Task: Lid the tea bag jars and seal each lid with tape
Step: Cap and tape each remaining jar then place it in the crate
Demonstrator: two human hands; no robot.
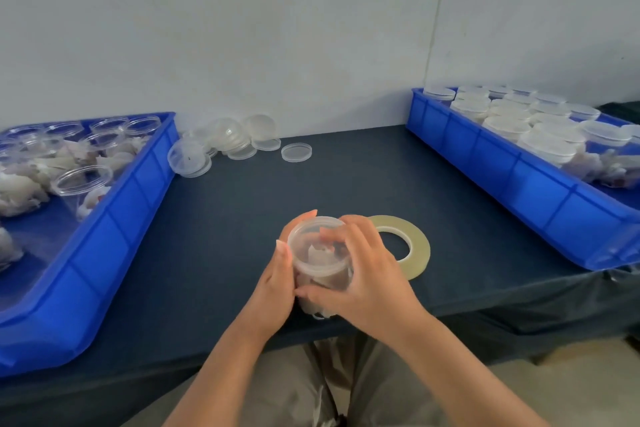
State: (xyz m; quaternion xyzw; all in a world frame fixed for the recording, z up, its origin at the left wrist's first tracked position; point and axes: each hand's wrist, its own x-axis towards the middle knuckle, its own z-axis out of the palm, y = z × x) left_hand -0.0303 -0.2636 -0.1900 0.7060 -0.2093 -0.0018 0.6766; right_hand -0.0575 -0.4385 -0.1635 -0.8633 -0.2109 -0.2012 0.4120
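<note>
A clear plastic jar (317,253) with tea bags inside and a translucent lid on top stands at the table's front edge. My left hand (277,282) grips its left side, fingers curled round the lid rim. My right hand (363,270) wraps round the right side and front of the jar, fingers over the lid's edge. A roll of clear tape (414,246) lies flat on the table just right of the jar, partly hidden behind my right hand.
A blue tray (114,229) at the left holds open jars with tea bags. Another blue tray (512,177) at the right holds several lidded jars. Loose lids (235,142) lie piled at the back by the wall, one lid (296,152) apart from them.
</note>
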